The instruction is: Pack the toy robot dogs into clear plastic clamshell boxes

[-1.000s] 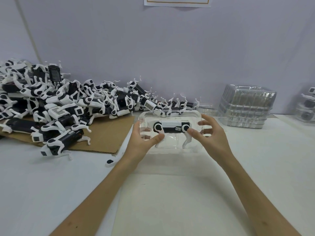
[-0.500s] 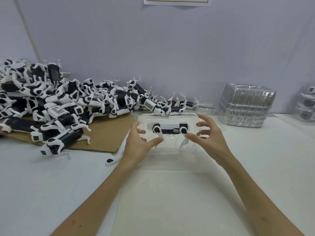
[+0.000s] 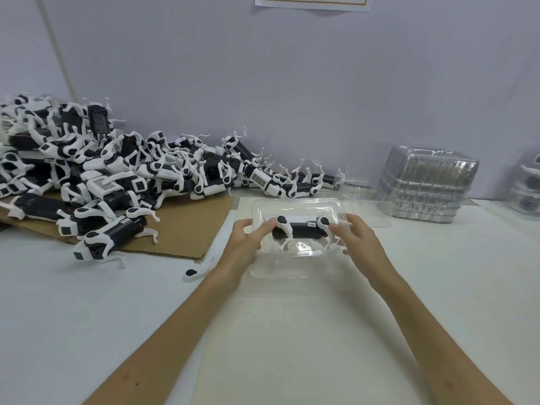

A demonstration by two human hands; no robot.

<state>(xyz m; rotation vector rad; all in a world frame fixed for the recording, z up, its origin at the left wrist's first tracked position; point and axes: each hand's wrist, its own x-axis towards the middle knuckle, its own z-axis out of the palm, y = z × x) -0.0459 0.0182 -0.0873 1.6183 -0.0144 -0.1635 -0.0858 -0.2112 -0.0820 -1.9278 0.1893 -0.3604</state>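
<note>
- One view, head camera. Writing: a small white label (image 3: 310,225) sits on the flank of the toy robot dog (image 3: 301,230) being packed, too small to read. Barcode-type stickers (image 3: 258,179) show on dogs in the pile (image 3: 117,176), also illegible. A paper sheet (image 3: 312,1) on the wall is cropped at the top edge.
- Left hand (image 3: 245,244): grips the left end of the clamshell box (image 3: 298,204), fingers curled behind the rim, thumb laid over the dog's round joint.
- Right hand (image 3: 361,239): grips the right end the same way, thumb by the other joint.
- The dog lies on its side inside the box, which is tilted toward the camera, centre of the table (image 3: 87,311). A clear flap (image 3: 277,271) lies on the table below it.
- The pile rests on a cardboard sheet (image 3: 181,229) at left.
- A stack of empty clamshells (image 3: 426,185) stands at right, well apart.
</note>
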